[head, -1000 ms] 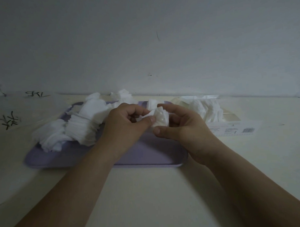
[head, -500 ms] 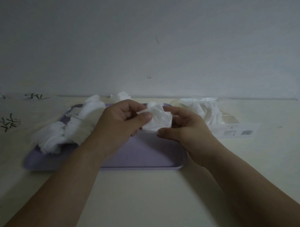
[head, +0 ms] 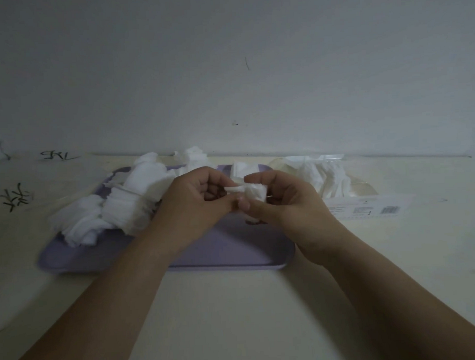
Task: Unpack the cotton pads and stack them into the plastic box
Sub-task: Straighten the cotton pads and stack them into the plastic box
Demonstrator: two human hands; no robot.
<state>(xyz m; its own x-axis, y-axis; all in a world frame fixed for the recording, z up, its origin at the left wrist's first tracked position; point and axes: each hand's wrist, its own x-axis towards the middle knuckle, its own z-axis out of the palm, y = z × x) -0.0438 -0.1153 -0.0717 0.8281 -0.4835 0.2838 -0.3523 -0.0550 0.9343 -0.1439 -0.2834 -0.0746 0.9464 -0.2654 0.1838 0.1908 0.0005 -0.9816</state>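
Observation:
A small bunch of white cotton pads [head: 254, 193] is held between both hands above the lilac tray [head: 228, 254]. My left hand [head: 194, 205] pinches its left edge; my right hand [head: 283, 202] wraps around its right side. A big heap of loose cotton pads [head: 118, 205] lies on the tray's left half and spills over its far edge. To the right stands the clear plastic box [head: 338, 181], with white pads inside it and a barcode label on its front flap.
A grey wall [head: 227, 72] rises right behind the tray and box. Clear plastic wrapping with dark printed characters [head: 15, 197] lies at the far left of the cream table [head: 235, 314].
Both hands have dropped slightly and closed in on the bunch of pads, which now looks smaller and more squeezed than half a second ago. Tray and box stay put.

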